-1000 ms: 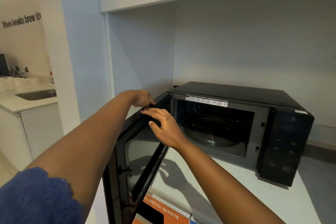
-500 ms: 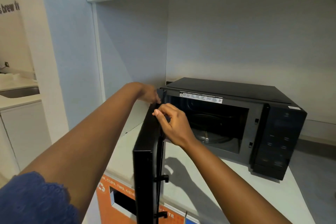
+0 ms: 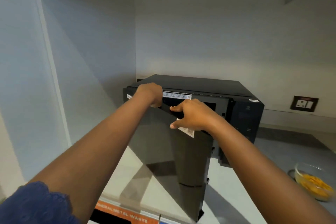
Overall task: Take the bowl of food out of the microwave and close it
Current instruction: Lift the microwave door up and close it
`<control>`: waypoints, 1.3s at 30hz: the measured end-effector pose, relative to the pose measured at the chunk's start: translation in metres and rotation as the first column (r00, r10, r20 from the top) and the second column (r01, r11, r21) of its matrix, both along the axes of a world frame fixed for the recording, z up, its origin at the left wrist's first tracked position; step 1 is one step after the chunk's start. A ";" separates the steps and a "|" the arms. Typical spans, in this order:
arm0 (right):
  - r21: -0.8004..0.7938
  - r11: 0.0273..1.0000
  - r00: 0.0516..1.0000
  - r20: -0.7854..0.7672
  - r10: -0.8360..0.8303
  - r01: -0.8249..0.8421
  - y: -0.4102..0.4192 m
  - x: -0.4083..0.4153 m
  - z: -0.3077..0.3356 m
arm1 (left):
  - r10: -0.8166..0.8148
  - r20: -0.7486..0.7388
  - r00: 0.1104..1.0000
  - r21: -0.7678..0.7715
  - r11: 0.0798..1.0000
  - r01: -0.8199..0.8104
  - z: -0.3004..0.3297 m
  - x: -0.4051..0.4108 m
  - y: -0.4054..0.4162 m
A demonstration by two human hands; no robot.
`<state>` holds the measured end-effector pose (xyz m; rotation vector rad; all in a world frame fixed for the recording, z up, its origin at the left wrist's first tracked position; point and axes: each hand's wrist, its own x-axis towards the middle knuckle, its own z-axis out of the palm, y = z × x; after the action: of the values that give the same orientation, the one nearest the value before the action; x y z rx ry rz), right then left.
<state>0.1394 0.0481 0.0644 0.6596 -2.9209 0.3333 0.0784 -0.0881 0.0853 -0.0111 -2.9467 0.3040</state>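
Head view is showing readable writing first: an orange label [image 3: 125, 214] at the counter's front edge is carrying white capitals, of which "METAL WASTE" can be made out. A white sticker strip [image 3: 177, 95] is running along the top of the black microwave's [image 3: 200, 85] frame, and a second white sticker [image 3: 188, 130] is peeking out on the door [image 3: 172, 151] under the right hand; the print on both is too small to read. The door is standing partly open, its dark glossy face angled toward the viewer. The left hand [image 3: 150, 93] is curling over the door's top edge near the hinge side, fingers hooked out of sight behind it. The right hand [image 3: 192, 115] is gripping the same top edge further along, thumb [image 3: 177, 124] pressing on the front face and forefinger [image 3: 177, 108] lying along the rim, the other fingers wrapping behind. A blue sleeve [image 3: 36, 205] is covering the left upper arm. The glass bowl [image 3: 312, 182] of yellow-orange food is sitting out on the grey-white counter [image 3: 236, 187] to the right of the microwave, well apart from both hands. A wall socket [image 3: 304, 103] is showing behind, right of the microwave.
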 end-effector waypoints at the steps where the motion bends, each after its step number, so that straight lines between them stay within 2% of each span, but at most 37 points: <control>1: -0.002 1.000 1.000 -0.011 -0.027 0.027 0.004 -0.005 -0.003 | 0.006 -0.031 0.999 -0.006 1.000 -0.006 -0.005 -0.003 0.009; 3: -0.004 0.997 0.997 -0.014 -0.078 0.078 0.017 -0.017 -0.010 | -0.018 -0.055 0.998 0.068 0.997 0.022 -0.015 -0.012 0.029; 6: 0.025 0.993 0.992 -0.043 -0.117 0.118 0.037 -0.035 -0.018 | -0.166 -0.015 0.986 0.239 0.957 0.165 -0.034 -0.032 0.043; 9: 0.164 0.965 0.977 -0.101 -0.189 0.203 0.059 -0.058 -0.019 | -0.316 -0.048 0.948 0.274 0.908 0.316 -0.048 -0.051 0.047; 13: 0.259 0.924 0.959 -0.100 -0.263 0.281 0.080 -0.090 -0.020 | -0.386 -0.072 0.919 0.284 0.876 0.390 -0.050 -0.070 0.053; 21: 0.266 0.915 0.952 -0.103 -0.287 0.304 0.089 -0.121 -0.019 | -0.384 -0.120 0.915 0.186 0.897 0.401 -0.056 -0.096 0.061; 28: 0.143 0.943 0.942 -0.204 -0.268 0.299 0.095 -0.129 -0.024 | -0.355 -0.206 0.912 0.195 0.898 0.394 -0.063 -0.105 0.065; 39: -0.021 0.952 0.915 -0.269 -0.299 0.305 0.095 -0.132 -0.032 | -0.310 -0.311 0.899 0.227 0.894 0.387 -0.068 -0.108 0.073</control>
<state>0.0074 0.1429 0.0326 0.2227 -2.7066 0.1616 -0.0298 -0.0147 0.0174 -0.4277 -2.6207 -0.1615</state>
